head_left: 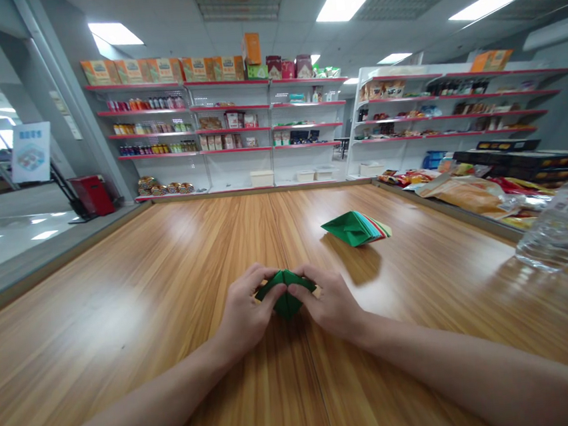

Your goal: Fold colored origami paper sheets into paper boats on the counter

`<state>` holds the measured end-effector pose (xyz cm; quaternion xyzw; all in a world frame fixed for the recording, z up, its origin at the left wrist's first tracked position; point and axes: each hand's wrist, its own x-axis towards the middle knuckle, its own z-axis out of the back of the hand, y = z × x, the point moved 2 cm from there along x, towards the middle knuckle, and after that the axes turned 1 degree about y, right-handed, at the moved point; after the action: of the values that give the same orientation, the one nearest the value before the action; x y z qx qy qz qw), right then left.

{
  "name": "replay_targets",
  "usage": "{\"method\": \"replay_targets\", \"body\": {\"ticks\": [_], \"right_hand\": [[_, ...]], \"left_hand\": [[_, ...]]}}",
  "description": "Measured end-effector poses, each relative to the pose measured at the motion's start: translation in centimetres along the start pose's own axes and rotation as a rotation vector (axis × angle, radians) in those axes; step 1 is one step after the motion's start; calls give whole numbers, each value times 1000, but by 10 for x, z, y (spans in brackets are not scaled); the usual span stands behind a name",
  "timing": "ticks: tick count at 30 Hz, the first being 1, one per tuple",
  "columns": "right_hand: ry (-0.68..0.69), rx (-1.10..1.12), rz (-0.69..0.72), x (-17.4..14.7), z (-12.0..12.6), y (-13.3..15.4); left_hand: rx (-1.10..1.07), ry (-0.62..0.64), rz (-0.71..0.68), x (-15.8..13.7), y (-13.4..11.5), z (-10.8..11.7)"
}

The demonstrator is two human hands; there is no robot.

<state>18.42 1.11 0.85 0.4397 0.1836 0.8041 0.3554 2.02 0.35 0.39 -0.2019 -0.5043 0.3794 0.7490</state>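
Observation:
Between my two hands is a piece of folded green paper [287, 306], held a little above the wooden table [206, 394]. A crease runs down its middle, and its lower end comes to a point. My left hand [249, 307] grips the left side, thumb on the near face and fingers behind. On the other side my right hand [333, 300] pinches it the same way, the two thumbs almost meeting at the crease. Farther off to the right lies a stack of coloured paper sheets [356, 228], green on top, with coloured edges fanned out.
A clear plastic bottle [561, 226] is at the table's right side. Snack packets [468, 195] and black boxes [525, 161] lie beyond the right edge. Shelves [238, 157] of goods stand past the far edge. A red box [92, 195] is on the floor at left.

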Motion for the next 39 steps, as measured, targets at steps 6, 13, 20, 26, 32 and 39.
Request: {"method": "replay_targets", "body": {"ticks": [6, 13, 20, 26, 32, 39], "right_hand": [[-130, -30, 125, -1, 3, 6], [-155, -14, 196, 0, 3, 8], [-137, -73, 140, -1, 0, 3], [-130, -68, 60, 0, 1, 0], [-133, -23, -54, 3, 4, -11], [-101, -89, 19, 8, 7, -17]], "left_hand": [[18, -13, -54, 0, -9, 2], [12, 2, -107, 0, -9, 0], [8, 81, -62, -1, -9, -1], [-124, 91, 72, -1, 0, -2], [-238, 35, 182, 2, 6, 5], [-174, -56, 277, 9, 19, 12]]}}
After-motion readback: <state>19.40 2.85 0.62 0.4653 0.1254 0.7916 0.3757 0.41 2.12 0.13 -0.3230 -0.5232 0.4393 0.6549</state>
